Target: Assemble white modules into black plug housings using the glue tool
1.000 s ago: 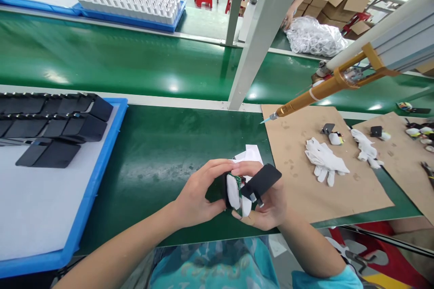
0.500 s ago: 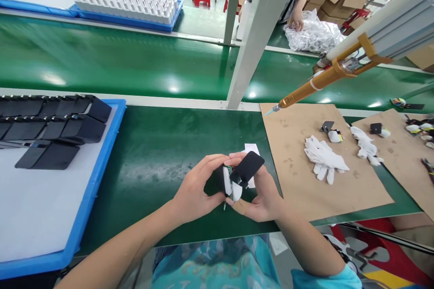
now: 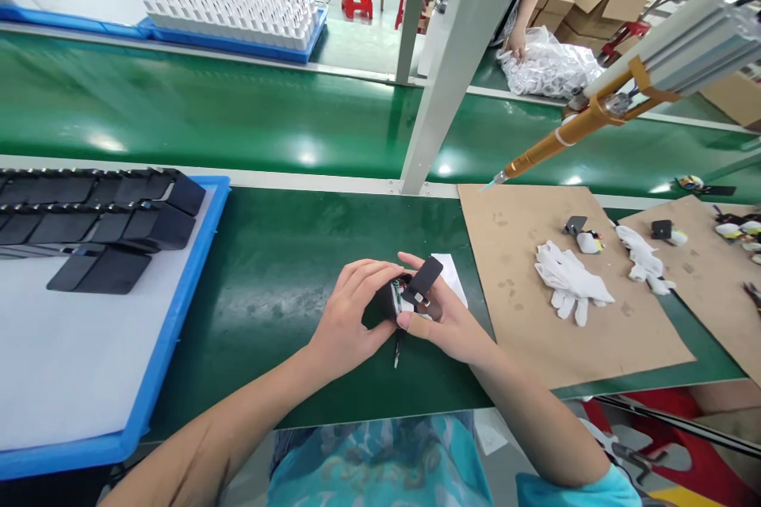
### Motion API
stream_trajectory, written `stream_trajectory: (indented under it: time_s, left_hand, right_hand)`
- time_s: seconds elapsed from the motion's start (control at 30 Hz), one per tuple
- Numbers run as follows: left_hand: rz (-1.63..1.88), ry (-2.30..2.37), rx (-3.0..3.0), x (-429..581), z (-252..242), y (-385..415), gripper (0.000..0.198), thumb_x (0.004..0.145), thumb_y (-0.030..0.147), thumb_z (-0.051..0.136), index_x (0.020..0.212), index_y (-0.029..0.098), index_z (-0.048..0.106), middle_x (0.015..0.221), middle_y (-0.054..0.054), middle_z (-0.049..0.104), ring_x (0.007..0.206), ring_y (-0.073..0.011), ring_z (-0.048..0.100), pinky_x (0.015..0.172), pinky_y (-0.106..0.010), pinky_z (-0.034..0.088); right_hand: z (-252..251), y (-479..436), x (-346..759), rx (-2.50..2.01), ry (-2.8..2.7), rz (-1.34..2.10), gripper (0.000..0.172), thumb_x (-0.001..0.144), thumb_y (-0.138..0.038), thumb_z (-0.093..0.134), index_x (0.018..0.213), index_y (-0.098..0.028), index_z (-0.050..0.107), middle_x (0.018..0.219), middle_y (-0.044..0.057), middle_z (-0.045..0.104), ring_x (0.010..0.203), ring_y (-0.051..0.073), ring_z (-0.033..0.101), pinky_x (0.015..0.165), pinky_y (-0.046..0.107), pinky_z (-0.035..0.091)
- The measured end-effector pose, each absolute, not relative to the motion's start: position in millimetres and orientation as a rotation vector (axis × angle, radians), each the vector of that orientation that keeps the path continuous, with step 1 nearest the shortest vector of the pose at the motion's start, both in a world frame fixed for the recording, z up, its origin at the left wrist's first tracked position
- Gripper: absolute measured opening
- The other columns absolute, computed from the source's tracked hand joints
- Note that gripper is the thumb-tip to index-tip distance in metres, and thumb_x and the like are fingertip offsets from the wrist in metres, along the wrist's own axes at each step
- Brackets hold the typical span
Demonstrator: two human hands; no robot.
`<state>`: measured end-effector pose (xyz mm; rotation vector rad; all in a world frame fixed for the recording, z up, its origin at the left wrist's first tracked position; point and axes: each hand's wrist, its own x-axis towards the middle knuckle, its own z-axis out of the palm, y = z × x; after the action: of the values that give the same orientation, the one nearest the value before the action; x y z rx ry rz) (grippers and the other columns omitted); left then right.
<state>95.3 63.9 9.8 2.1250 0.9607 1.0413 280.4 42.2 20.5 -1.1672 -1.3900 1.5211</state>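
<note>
A small black housing (image 3: pixel 386 299) with one side uncovered is gripped by my left hand (image 3: pixel 348 313), fingers over its top and thumb below. My right hand (image 3: pixel 449 325) closes on the white inner part (image 3: pixel 406 306) at the housing's opening, its thumb pressed against the front. A flat black plate (image 3: pixel 423 279) sticks up at a tilt from that part, in front of my right fingers. Some green circuit board and thin wires show inside. From underneath hangs a short dark cable (image 3: pixel 396 352). Behind my right hand lies white paper (image 3: pixel 450 276).
At left, a blue tray (image 3: pixel 172 317) holds several black housings (image 3: pixel 104 269). On the right, brown paper (image 3: pixel 499 277) carries white gloves (image 3: pixel 571 277) and small parts. An orange tool (image 3: pixel 547 146) hangs above it. A post (image 3: pixel 434 71) stands behind. Across the conveyor, another person's hand touches plastic bags (image 3: pixel 550 63).
The white part and its black plate have moved closer into the housing. My right fingers have shifted up and left around them. The hanging cable shows more now.
</note>
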Motion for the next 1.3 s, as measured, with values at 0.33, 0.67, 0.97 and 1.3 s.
stream_trajectory:
  time_s: [0.33, 0.67, 0.97, 1.3]
  left_hand:
    - [0.84, 0.788, 1.344, 89.6, 1.7, 74.5, 0.044, 0.086, 0.032, 0.063, 0.129, 0.027, 0.056, 0.137, -0.009, 0.054, 0.123, -0.0275, 0.055, 0.095, -0.04, 0.056]
    - [0.872, 0.836, 1.287, 91.6, -1.8, 80.7, 0.041, 0.084, 0.034, 0.067, 0.123, 0.025, 0.063, 0.138, -0.009, 0.055, 0.123, -0.0279, 0.056, 0.1, -0.042, 0.053]
    - [0.813, 0.854, 1.223, 91.1, 1.6, 80.4, 0.042, 0.083, 0.036, 0.067, 0.123, 0.025, 0.064, 0.144, -0.006, 0.05, 0.129, -0.0284, 0.051, 0.104, -0.041, 0.049]
    - [0.833, 0.869, 1.316, 96.3, -3.7, 71.5, 0.041, 0.091, 0.034, 0.055, 0.131, 0.026, 0.056, 0.146, -0.007, 0.042, 0.131, -0.0262, 0.047, 0.104, -0.037, 0.049]
  right_hand:
    - [9.5, 47.3, 275.3, -1.205, -1.44, 1.344, 0.068, 0.08, -0.033, 0.071, 0.138, -0.03, 0.037, 0.128, 0.009, 0.061, 0.11, 0.021, 0.064, 0.09, 0.04, 0.055]
    - [7.9, 48.5, 276.8, -1.192, -1.466, 1.403, 0.073, 0.077, -0.031, 0.073, 0.139, -0.03, 0.035, 0.14, 0.011, 0.051, 0.119, 0.022, 0.059, 0.095, 0.041, 0.052]
    - [3.2, 50.5, 274.4, -1.235, -1.429, 1.391, 0.065, 0.08, -0.029, 0.069, 0.137, -0.031, 0.039, 0.138, 0.009, 0.053, 0.117, 0.022, 0.06, 0.095, 0.041, 0.052]
    - [-0.8, 47.5, 271.2, -1.267, -1.509, 1.311, 0.063, 0.085, -0.03, 0.063, 0.14, -0.031, 0.034, 0.144, 0.008, 0.048, 0.117, 0.02, 0.06, 0.095, 0.039, 0.053]
